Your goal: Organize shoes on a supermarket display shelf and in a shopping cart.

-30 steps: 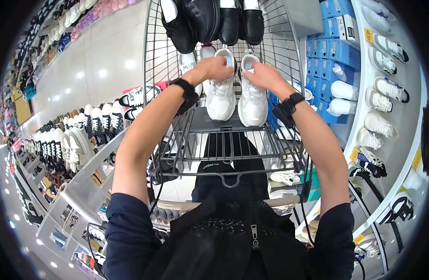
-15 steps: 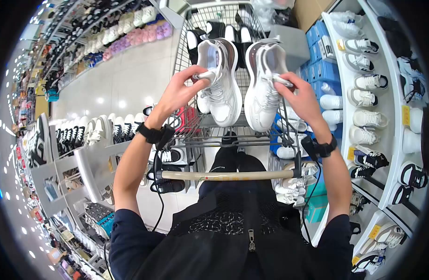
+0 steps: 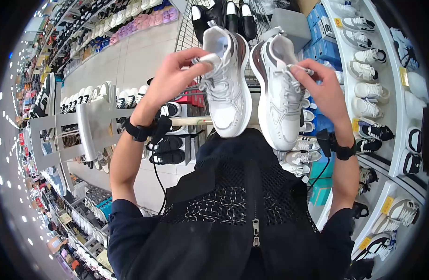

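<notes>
Two white sneakers hang side by side in front of me, toes toward my body and openings facing up. My left hand [image 3: 179, 74] pinches the tongue of the left sneaker [image 3: 227, 105] between thumb and fingers. By its tongue, the right sneaker [image 3: 283, 109] is gripped in my right hand [image 3: 319, 84]. Grey laces cross both uppers, and both heels point away from me. The sneakers are above the near end of a wire shopping cart [image 3: 188, 35], partly covering its handle [image 3: 186, 121].
Black shoes [image 3: 233, 21] lie in the cart. To the right, a white shelf [image 3: 348, 77] carries rows of sneakers, with blue shoeboxes [image 3: 324, 44] beside it. On the left stands a grey metal rack [image 3: 86, 130] near more shoes.
Both sneakers have come closer to my body, lower in view, and now overlap the cart handle. The right one has shifted rightward. Each hand keeps its hold on a tongue.
</notes>
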`<state>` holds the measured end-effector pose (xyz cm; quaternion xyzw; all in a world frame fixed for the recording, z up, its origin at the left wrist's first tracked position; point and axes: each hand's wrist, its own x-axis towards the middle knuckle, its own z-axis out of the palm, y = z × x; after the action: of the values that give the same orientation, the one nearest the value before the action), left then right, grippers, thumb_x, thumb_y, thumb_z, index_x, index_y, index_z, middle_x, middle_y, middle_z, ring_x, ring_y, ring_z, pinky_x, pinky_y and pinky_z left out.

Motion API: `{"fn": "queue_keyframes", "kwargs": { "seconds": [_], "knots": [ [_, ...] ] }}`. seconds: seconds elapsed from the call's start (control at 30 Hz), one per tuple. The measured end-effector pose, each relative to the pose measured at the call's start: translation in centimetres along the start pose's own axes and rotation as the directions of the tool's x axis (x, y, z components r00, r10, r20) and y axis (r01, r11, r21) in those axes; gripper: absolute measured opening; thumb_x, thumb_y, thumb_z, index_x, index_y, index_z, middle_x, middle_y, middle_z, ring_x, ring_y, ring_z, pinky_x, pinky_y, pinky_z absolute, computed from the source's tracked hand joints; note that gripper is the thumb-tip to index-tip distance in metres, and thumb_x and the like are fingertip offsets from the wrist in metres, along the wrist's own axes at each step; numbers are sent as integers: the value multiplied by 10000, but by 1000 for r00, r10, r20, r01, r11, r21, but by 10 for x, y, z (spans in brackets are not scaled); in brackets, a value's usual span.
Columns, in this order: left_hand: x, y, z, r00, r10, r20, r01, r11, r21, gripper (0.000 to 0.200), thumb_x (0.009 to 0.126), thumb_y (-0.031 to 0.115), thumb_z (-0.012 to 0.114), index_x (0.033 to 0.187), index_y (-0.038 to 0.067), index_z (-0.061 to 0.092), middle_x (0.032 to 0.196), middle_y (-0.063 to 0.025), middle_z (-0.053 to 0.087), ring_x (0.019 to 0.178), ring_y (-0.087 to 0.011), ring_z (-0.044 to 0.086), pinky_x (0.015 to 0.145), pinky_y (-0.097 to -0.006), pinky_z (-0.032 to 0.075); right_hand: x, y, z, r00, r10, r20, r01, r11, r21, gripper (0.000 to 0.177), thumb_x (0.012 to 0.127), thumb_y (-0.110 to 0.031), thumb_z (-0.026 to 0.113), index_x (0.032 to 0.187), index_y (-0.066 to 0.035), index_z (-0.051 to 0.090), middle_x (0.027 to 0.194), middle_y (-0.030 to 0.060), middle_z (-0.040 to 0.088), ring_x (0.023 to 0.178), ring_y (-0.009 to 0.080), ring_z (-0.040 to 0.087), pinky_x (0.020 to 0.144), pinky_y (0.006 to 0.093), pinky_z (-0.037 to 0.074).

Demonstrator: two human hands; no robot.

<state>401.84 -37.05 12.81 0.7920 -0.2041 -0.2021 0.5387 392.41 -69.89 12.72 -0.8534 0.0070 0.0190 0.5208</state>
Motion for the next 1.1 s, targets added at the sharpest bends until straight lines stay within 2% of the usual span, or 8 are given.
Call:
{"fn": "queue_keyframes", "kwargs": {
  "seconds": [0.3, 0.4, 0.6, 0.7, 0.87, 0.93, 0.97, 1.1],
  "knots": [
    [-31, -6, 19, 993, -74, 89, 63, 991, 117, 269, 900, 196, 676, 1073, -8, 703, 796, 10, 632, 686, -45, 505, 623, -231, 425, -46, -8, 43, 998, 30, -52, -37, 991, -130, 282, 938, -302, 688, 1003, -30, 717, 692, 91, 637, 598, 153, 585, 573, 310, 440],
    [-27, -13, 27, 984, -132, 117, 117, 985, 125, 273, 901, 200, 691, 1080, -5, 697, 775, 30, 591, 659, -29, 456, 586, -219, 379, -49, -5, 61, 993, 21, -117, -39, 988, -153, 261, 947, -276, 701, 1027, -27, 708, 690, -10, 580, 626, 59, 485, 566, 250, 379],
    [-32, -19, 48, 985, 172, 24, -172, 956, 237, 335, 900, 259, 711, 1123, 10, 689, 718, 11, 516, 644, -69, 432, 559, -279, 351, -51, 7, 80, 990, -1, -142, -12, 996, -92, 299, 934, -260, 694, 1149, -52, 673, 968, 97, 684, 719, 181, 645, 663, 316, 498],
    [-39, -33, 50, 968, 251, 12, -244, 930, 275, 526, 910, 335, 726, 1304, 21, 577, 845, -57, 581, 710, -89, 517, 667, -274, 452, -60, 3, 82, 984, -80, -162, 39, 969, -242, 416, 917, -273, 717, 1254, -50, 617, 1145, 118, 645, 816, 150, 648, 688, 291, 499],
    [-47, -73, 58, 946, 282, -161, -192, 886, 422, 738, 956, 427, 684, 1443, -34, 377, 1026, -124, 602, 779, -131, 583, 792, -280, 511, -82, 49, 84, 971, -65, -230, -18, 939, -343, 950, 807, -501, 803, 1440, 65, 378, 1292, 216, 587, 1072, 279, 652, 915, 353, 515],
    [-48, -72, 59, 973, -178, 147, 199, 969, -148, 878, 949, 464, 687, 1430, -153, 290, 1425, -278, 436, 1216, -259, 558, 1024, -363, 470, -84, 49, 89, 989, 77, -123, -103, 972, -214, 1020, 778, -549, 808, 1444, 84, 364, 1310, 245, 582, 1134, 315, 634, 974, 368, 489],
    [-48, -77, 63, 974, -174, 148, 195, 970, -146, 878, 949, 464, 687, 1430, -153, 290, 1425, -278, 436, 1216, -259, 558, 1024, -363, 470, -84, 48, 92, 978, 207, 8, -205, 975, -91, 1092, 749, -597, 813, 1447, 103, 350, 1328, 274, 577, 1197, 350, 617, 1033, 384, 464],
    [-49, -95, 77, 982, 21, 185, -2, 995, -102, 1004, 954, 432, 690, 1476, -152, 61, 1480, -251, 391, 1355, -276, 437, 1128, -341, 359, -77, 53, 105, 949, 307, -74, -309, 951, -5, 1116, 721, -607, 821, 1435, 118, 362, 1290, 291, 611, 1231, 363, 605, 1049, 401, 454]
  ]
}}
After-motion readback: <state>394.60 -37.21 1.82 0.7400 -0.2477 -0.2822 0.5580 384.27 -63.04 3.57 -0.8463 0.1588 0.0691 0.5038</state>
